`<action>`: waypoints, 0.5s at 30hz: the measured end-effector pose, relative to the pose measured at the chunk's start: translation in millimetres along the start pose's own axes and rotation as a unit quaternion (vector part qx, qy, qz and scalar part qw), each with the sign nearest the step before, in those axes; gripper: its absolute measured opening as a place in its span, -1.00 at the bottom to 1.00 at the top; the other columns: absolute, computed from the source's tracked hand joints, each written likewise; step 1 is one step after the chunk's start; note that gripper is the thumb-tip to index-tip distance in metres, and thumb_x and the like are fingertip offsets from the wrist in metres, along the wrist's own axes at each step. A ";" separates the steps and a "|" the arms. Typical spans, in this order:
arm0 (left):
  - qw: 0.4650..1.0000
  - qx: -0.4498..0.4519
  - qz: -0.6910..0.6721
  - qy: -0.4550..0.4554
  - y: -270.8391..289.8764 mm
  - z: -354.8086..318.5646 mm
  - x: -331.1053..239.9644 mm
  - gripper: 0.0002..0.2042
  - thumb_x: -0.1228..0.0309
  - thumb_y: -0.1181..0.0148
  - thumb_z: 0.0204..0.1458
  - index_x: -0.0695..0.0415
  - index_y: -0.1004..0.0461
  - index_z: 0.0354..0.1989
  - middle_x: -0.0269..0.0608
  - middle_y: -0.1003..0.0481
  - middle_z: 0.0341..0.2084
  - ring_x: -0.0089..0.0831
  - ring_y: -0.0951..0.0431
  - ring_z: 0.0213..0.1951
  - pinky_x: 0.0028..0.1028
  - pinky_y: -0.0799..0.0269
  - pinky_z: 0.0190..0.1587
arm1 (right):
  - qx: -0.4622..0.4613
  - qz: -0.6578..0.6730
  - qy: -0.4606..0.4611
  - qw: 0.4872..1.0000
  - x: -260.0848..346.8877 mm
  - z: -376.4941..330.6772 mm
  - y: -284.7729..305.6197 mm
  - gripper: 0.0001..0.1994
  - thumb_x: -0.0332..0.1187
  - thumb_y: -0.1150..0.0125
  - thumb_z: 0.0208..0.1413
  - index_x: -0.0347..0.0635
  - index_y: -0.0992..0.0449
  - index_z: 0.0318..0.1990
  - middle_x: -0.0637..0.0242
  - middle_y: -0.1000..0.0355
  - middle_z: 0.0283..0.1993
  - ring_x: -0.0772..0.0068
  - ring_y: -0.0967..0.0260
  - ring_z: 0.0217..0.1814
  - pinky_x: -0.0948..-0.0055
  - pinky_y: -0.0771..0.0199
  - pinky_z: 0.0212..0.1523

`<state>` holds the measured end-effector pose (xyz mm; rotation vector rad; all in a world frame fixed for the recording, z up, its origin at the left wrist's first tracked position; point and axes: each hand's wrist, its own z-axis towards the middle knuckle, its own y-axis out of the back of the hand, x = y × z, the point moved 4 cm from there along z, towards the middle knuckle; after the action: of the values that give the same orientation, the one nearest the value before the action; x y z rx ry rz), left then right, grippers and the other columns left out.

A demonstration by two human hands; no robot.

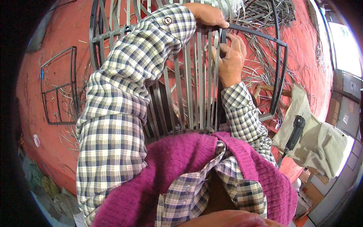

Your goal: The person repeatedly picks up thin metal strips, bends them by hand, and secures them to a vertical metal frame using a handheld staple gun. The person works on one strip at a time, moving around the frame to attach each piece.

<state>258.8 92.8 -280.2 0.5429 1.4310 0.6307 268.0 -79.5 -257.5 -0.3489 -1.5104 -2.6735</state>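
Flat grey strips (188, 75) run lengthwise over a dark metal frame (261, 33) in front of me. My left hand (208, 15) reaches across to the frame's crossbar, its fingers closed and bent down at the bar; what they pinch is hidden. Just below the bar, my right hand (231, 60) is curled, thumb and fingers closed around a strip at the right edge of the row. The two hands are close together but apart. On the left side, woven strips wrap a rail (113, 34) of the frame.
Loose grey strips (264, 15) lie heaped beyond the frame on the red floor (45, 151). Another dark metal frame (58, 90) lies at left. At right, a black hand tool (295, 132) with a cable rests on a cloth-covered stand (325, 145). Cardboard boxes (332, 111) stand farther right.
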 end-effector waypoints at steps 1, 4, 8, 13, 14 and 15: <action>0.999 -0.014 -0.013 0.042 1.7 -2.8 -5.9 -0.58 0.11 0.08 0.13 0.27 -0.52 -0.44 -0.06 -0.47 -0.62 -0.24 -0.39 -0.57 -0.25 -0.29 -0.45 | -0.019 0.020 0.008 1.000 -0.6 -2.3 3.5 -0.82 -0.26 -0.36 -0.20 -0.14 -0.57 -0.45 0.20 -0.31 -0.01 0.03 -0.15 0.14 0.15 -0.12 0.10; 0.974 -0.005 -0.151 0.169 4.9 -19.6 -18.1 -0.56 0.10 0.08 0.16 0.22 -0.54 -0.50 -0.24 -0.47 -0.67 -0.44 -0.34 -0.66 -0.36 -0.28 -0.51 | 0.058 0.123 -0.060 0.989 -8.3 -12.3 19.1 -0.84 -0.29 -0.32 -0.14 -0.16 -0.57 -0.45 0.21 -0.32 -0.13 0.08 -0.18 0.04 0.17 -0.14 0.06; 0.990 0.003 -0.065 0.128 15.3 -26.5 -36.4 -0.59 0.12 0.13 0.18 0.24 -0.46 -0.41 -0.22 -0.46 -0.65 -0.53 -0.36 -0.68 -0.47 -0.28 -0.61 | 0.025 0.578 -0.400 0.710 -25.7 -18.1 44.3 -0.81 -0.35 -0.10 0.11 -0.32 -0.52 -0.36 0.38 -0.26 -0.26 0.58 -0.24 -0.27 0.55 -0.23 -0.11; 0.993 -0.098 0.051 0.038 21.1 -26.9 -42.2 -0.59 0.16 0.13 0.16 0.30 -0.46 -0.43 -0.01 -0.46 -0.62 -0.19 -0.47 -0.54 -0.26 -0.35 -0.41 | -0.037 0.609 -0.136 0.780 -12.8 55.6 44.5 -0.75 -0.25 0.08 0.27 -0.29 -0.37 -0.21 0.34 -0.29 -0.38 0.54 -0.23 -0.37 0.52 -0.31 -0.30; 0.989 -0.121 0.083 0.023 20.5 -29.1 -42.3 -0.60 0.17 0.13 0.16 0.30 -0.46 -0.42 0.04 -0.46 -0.60 -0.11 -0.47 -0.52 -0.23 -0.35 -0.38 | -0.037 0.805 -0.286 0.518 -14.2 51.7 26.9 -0.73 -0.22 0.10 0.28 -0.29 -0.38 -0.26 0.36 -0.26 -0.43 0.54 -0.20 -0.42 0.52 -0.29 -0.39; 0.983 -0.143 0.115 0.009 19.9 -31.6 -42.4 -0.60 0.18 0.13 0.16 0.30 -0.47 -0.42 0.08 -0.46 -0.58 -0.03 -0.47 -0.49 -0.20 -0.35 -0.35 | -0.012 0.855 -0.228 0.466 -10.2 57.9 23.4 -0.67 -0.16 0.11 0.28 -0.26 -0.37 -0.35 0.41 -0.16 -0.52 0.58 -0.08 -0.50 0.59 -0.15 -0.52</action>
<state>224.5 77.1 -238.1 0.4794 1.2753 1.0104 291.4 -43.1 -211.3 -1.5240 -0.2883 -0.8246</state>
